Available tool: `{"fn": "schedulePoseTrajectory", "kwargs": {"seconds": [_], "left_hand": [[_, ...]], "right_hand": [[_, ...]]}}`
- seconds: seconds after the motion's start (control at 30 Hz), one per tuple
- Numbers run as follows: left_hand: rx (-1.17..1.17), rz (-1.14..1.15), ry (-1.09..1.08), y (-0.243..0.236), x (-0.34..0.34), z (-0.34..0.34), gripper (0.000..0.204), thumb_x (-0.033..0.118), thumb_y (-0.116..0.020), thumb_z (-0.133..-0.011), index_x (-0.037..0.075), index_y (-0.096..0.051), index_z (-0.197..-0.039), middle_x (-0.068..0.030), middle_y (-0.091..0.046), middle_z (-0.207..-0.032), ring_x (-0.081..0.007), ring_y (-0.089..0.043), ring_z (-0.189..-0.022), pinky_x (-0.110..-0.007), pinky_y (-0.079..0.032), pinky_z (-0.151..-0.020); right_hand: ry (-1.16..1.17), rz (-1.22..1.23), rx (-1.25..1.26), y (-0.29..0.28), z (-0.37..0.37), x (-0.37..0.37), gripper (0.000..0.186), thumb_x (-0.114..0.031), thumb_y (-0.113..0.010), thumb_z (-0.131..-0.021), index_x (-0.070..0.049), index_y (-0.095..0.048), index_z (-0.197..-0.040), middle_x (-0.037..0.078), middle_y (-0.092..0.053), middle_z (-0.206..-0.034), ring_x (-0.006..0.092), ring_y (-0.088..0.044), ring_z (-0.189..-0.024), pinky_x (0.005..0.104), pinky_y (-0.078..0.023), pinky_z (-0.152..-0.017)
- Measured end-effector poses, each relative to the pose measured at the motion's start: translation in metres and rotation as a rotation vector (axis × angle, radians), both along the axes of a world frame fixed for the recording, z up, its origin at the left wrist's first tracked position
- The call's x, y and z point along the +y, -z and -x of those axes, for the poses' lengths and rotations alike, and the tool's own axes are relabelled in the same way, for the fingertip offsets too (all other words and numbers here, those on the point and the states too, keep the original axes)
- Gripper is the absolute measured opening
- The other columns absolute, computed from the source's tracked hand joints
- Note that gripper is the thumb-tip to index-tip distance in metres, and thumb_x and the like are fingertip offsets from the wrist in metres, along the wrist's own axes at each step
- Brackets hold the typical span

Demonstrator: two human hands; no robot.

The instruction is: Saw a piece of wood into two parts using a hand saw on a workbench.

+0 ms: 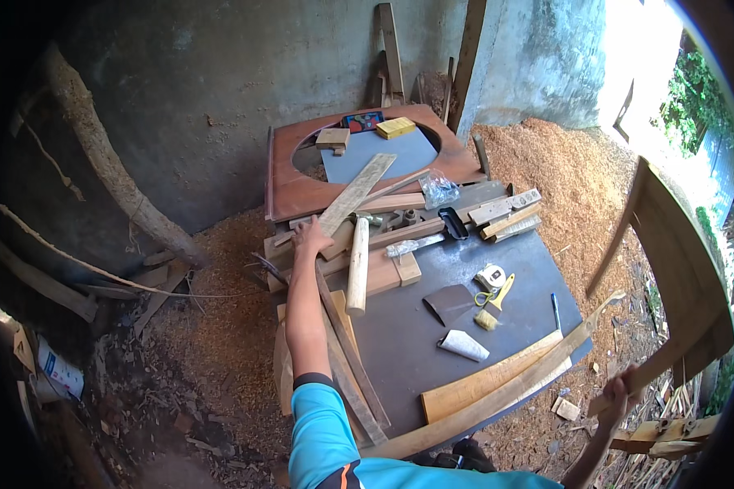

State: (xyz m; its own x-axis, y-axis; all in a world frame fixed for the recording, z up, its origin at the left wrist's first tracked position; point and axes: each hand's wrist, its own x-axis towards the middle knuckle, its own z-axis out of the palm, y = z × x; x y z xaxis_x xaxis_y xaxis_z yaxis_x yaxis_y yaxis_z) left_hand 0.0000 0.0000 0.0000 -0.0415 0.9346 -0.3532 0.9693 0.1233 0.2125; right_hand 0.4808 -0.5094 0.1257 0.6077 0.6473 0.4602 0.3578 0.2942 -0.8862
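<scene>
- Presently, in the head view, the left hand [311, 235] is grasping the near end of a flat wooden slat [357, 194], thumb and fingers apparently spanning its two edges; that end is probably serving because it is lying closest to the person.
- Slat is running forward from the hand, its far end sitting over the oval opening of a reddish panel [289, 191].
- Right hand [617, 399] is clenching the lower end of a curved wooden piece [697, 301], off the desk's [391, 334] right side; the narrow end is likely giving an easier grip than the broad part.
- Curved piece is rising up and rightward from that hand, its bulk standing above the fist.
- Hammer [357, 269] is lying just right of the left hand, pale handle pointing nearer the person.
- Tape measure [492, 278] and brush [494, 303] are resting together between the two hands, perhaps for easy reach.
- Curved strips [489, 371] are lying along the near edge, seemingly leaving the middle for tools.
</scene>
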Motion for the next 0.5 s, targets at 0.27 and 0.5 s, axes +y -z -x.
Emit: {"fn": "schedulePoseTrajectory", "kwargs": {"seconds": [0.27,0.5], "left_hand": [[-0.322,-0.160,-0.133,-0.059,-0.071,0.029,0.083,0.036,-0.072,-0.055,-0.001,-0.047,-0.125,-0.0218,-0.043,-0.130,-0.0337,-0.045,-0.119,-0.040,-0.041,-0.096],[-0.467,-0.490,-0.276,-0.091,-0.286,0.026,0.086,0.033,-0.077,-0.064,0.003,-0.038,-0.135,-0.0176,-0.043,-0.115,-0.0327,-0.047,-0.110,-0.040,-0.042,-0.092]], "right_hand": [[0.286,0.089,-0.066,-0.004,0.026,0.031,0.017,-0.005,-0.055,-0.079,0.002,-0.054,-0.094,-0.002,-0.043,-0.069,0.0018,-0.037,-0.048,0.0186,-0.026,-0.041],[0.202,0.168,-0.189,0.010,0.035,0.057,0.015,-0.016,-0.058,-0.084,-0.002,-0.055,-0.084,-0.004,-0.041,-0.063,0.0035,-0.037,-0.053,0.0212,-0.027,-0.047]]}}
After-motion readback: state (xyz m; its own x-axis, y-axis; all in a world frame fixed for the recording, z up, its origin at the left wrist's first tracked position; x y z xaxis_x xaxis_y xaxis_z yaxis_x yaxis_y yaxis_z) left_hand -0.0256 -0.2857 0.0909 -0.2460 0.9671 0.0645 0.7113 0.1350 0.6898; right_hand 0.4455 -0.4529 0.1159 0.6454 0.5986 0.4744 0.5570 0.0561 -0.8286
